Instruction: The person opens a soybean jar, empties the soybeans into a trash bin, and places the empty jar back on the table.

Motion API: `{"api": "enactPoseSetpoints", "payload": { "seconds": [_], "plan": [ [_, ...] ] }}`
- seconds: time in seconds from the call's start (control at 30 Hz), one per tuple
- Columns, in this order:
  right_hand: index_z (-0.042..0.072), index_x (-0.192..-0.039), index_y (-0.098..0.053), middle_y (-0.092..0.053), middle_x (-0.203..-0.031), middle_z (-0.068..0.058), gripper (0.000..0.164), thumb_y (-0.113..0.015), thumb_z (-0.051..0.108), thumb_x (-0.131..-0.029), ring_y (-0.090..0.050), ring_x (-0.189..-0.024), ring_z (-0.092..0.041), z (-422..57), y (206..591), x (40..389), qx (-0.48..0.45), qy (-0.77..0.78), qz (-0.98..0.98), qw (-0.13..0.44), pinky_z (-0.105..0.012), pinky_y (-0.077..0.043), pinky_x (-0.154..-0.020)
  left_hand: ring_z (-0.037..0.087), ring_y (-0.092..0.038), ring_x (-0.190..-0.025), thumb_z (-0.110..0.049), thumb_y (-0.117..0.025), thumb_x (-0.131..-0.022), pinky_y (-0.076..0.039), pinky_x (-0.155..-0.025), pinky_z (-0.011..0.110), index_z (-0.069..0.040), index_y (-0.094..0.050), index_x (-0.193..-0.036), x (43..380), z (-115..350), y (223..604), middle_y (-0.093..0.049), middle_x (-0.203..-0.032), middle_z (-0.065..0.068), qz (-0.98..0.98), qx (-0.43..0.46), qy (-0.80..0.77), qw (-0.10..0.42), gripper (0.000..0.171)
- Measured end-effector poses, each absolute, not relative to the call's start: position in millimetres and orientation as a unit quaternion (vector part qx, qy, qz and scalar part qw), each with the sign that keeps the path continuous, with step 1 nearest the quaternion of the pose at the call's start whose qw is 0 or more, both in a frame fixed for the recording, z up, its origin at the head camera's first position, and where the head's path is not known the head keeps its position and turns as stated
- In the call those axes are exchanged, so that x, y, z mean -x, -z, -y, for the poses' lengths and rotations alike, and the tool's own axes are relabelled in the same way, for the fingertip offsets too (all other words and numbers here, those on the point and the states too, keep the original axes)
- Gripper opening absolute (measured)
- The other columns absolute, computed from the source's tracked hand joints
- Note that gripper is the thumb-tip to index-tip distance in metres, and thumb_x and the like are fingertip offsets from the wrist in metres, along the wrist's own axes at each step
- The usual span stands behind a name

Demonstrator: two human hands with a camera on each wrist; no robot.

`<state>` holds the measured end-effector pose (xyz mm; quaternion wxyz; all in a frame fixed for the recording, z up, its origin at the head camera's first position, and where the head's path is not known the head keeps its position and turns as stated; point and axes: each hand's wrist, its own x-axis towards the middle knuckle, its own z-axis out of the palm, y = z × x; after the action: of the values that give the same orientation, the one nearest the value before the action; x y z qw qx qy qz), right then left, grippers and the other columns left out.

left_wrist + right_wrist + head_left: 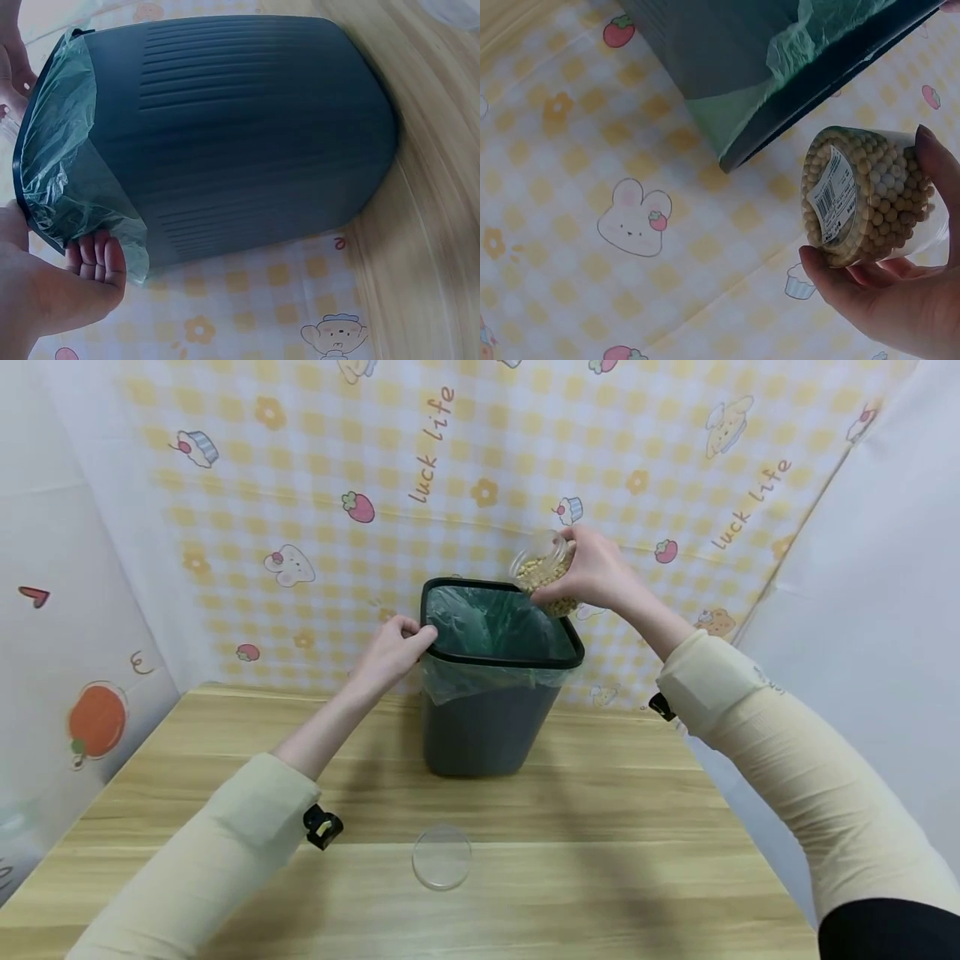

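A dark grey trash bin (480,727) with a black rim and a green plastic liner (495,618) stands upright on the table. My left hand (393,652) grips the rim and liner at the left corner, fingers curled outside against the liner (82,187). My right hand (592,568) holds a clear plastic jar (866,195) by its sides above the bin's right back corner. Small round beige balls, a few of them whitish, fill part of the jar. It is tilted, its uncovered mouth facing left over the bin; a barcode label (834,196) shows on its base.
A clear round lid (442,857) lies on the wooden table (600,868) in front of the bin. Behind hangs a yellow checked cloth (337,552) with printed figures, close to the bin. White cloth (862,602) hangs on both sides.
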<state>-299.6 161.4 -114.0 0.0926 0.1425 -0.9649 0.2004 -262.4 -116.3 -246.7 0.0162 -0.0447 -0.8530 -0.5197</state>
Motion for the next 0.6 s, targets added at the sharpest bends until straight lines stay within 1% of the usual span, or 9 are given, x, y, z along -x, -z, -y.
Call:
{"api": "enactPoseSetpoints", "payload": {
  "seconds": [0.13, 0.3, 0.5, 0.6],
  "plan": [
    [0.002, -0.148, -0.044, -0.059, -0.139, -0.022, 0.094, -0.091, 0.036, -0.074, -0.058, -0.121, -0.036, -158, 111, 302, -0.152, -0.18, 0.968, 0.083, -0.052, -0.05, -0.101, 0.029, -0.053, -0.102, -0.043, -0.048, -0.099, -0.043, -0.09, 0.04, -0.004, -0.051, -0.129, 262, 116, 248, -0.057, -0.116, 0.013, 0.852, 0.046, 0.521, 0.017, 0.05],
    [0.001, -0.148, -0.043, -0.058, -0.14, -0.023, 0.094, -0.091, 0.035, -0.074, -0.057, -0.121, -0.037, -154, 106, 304, -0.155, -0.148, 0.974, 0.071, -0.053, -0.05, -0.102, 0.03, -0.052, -0.104, -0.045, -0.047, -0.098, -0.043, -0.092, 0.042, -0.005, -0.05, -0.13, 264, 117, 249, -0.055, -0.121, 0.015, 0.855, 0.051, 0.516, 0.019, 0.051],
    [0.002, -0.146, -0.045, -0.062, -0.13, -0.021, 0.092, -0.09, 0.035, -0.074, -0.059, -0.111, -0.035, -148, 101, 307, -0.16, -0.11, 0.979, 0.061, -0.05, -0.052, -0.095, 0.03, -0.053, -0.106, -0.044, -0.048, -0.098, -0.044, -0.095, 0.043, -0.004, -0.05, -0.13, 265, 116, 249, -0.055, -0.124, 0.016, 0.85, 0.05, 0.524, 0.018, 0.051],
    [0.001, -0.147, -0.045, -0.061, -0.135, -0.022, 0.092, -0.09, 0.034, -0.075, -0.06, -0.115, -0.037, -144, 101, 309, -0.162, -0.095, 0.981, 0.051, -0.051, -0.052, -0.098, 0.029, -0.053, -0.106, -0.043, -0.048, -0.098, -0.044, -0.095, 0.042, -0.004, -0.051, -0.13, 266, 116, 250, -0.056, -0.123, 0.014, 0.848, 0.047, 0.527, 0.022, 0.05]
  ]
}}
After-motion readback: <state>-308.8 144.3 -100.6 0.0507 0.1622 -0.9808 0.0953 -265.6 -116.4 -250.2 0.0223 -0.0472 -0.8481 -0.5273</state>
